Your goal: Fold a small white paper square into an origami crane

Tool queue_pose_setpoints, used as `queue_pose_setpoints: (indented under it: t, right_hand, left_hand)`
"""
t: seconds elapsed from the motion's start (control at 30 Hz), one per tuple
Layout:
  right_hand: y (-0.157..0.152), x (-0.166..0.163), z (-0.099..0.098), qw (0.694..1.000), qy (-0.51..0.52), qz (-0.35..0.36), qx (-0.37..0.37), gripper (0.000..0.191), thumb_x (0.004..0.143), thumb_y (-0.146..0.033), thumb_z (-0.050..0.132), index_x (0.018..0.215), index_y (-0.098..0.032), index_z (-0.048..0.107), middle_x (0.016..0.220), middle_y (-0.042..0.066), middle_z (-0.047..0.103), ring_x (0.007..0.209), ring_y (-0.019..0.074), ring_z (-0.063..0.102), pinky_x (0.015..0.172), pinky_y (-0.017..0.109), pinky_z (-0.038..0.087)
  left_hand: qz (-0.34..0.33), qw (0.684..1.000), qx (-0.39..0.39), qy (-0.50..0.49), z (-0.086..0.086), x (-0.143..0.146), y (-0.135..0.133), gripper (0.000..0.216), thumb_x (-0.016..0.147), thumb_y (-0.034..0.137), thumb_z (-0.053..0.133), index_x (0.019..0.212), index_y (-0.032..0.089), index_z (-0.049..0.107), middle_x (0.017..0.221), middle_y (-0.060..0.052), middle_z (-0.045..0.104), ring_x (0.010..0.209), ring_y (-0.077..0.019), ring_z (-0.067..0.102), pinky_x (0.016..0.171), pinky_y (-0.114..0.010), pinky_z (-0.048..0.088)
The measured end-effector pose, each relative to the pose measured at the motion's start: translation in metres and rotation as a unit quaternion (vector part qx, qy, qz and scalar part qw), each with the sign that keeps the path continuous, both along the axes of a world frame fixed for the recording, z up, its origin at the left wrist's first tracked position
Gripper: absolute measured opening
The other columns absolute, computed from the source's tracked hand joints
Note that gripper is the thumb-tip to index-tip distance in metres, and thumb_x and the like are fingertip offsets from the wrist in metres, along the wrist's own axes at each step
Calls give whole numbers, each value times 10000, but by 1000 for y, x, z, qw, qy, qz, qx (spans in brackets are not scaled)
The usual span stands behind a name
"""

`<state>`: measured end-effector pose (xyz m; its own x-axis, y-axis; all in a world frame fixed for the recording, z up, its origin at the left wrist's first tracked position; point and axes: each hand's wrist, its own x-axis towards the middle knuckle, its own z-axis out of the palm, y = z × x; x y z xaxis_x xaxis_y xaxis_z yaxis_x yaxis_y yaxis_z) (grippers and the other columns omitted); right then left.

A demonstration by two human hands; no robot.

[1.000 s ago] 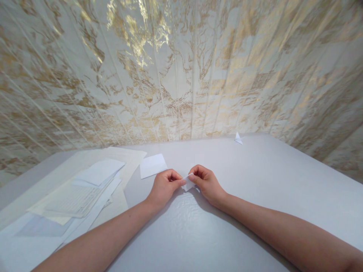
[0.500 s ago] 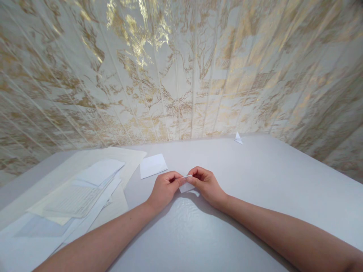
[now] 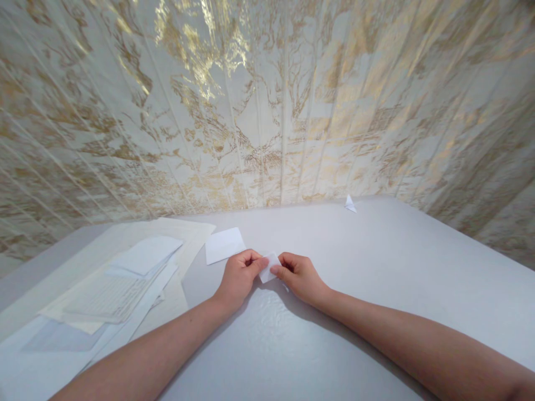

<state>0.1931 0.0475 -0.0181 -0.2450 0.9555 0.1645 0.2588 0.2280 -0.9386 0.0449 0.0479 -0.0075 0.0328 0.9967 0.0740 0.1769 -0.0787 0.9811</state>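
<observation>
A small piece of folded white paper (image 3: pixel 270 268) is held between both hands over the middle of the table. My left hand (image 3: pixel 241 277) pinches its left edge between thumb and fingers. On the other side, my right hand (image 3: pixel 301 277) grips the right edge, its thumb lying on the front face. The fingers behind the paper are partly hidden. Just beyond my left hand lies a flat white square of paper (image 3: pixel 224 245).
Loose sheets, some with writing, make a paper pile (image 3: pixel 108 284) on the left of the white table (image 3: pixel 376 267). A small folded paper shape (image 3: pixel 350 204) stands near the back edge. Behind the table hangs a gold-patterned curtain (image 3: pixel 267 111).
The small paper has turned in my fingers, so more of its face shows between the thumbs. My right hand has shifted slightly down and to the left.
</observation>
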Motion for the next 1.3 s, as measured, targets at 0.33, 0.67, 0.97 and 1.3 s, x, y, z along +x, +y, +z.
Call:
queue_pose_setpoints:
  t: [0.33, 0.67, 0.97, 1.3]
  right_hand:
    - [6, 0, -1, 999, 19, -33, -31, 147, 697, -197, 473, 572, -158, 541, 481, -42, 452, 487, 90, 398, 493, 215, 306]
    - [7, 1, -6, 999, 10, -38, -6, 136, 704, -234, 488, 622, -150, 558, 545, -30, 486, 527, 93, 404, 508, 216, 314]
    - [5, 2, -1, 999, 11, -19, -27, 117, 668, -231, 542, 599, -144, 579, 501, -45, 462, 484, 78, 375, 463, 206, 285]
    - [8, 2, -2, 1000, -8, -14, -13, 178, 744, -202, 461, 654, -147, 606, 505, -26, 510, 484, 93, 440, 490, 204, 336]
  left_hand:
    - [-20, 998, -32, -46, -3, -1, 4, 130, 606, 236, 629, 582, 137, 550, 508, 37, 531, 484, -78, 441, 490, -212, 336]
    - [-71, 993, -75, -59, 4, 1, 3, 234, 497, 118, 661, 689, 143, 528, 557, 57, 549, 504, -72, 476, 497, -192, 352]
    - [-73, 995, -69, -8, 1, 0, 4, 163, 505, 146, 649, 619, 139, 533, 481, 67, 487, 441, -62, 412, 425, -179, 296]
    - [-74, 992, -95, -28, 3, -1, 6, 224, 631, 338, 595, 554, 137, 536, 445, 21, 508, 430, -94, 452, 460, -219, 342]
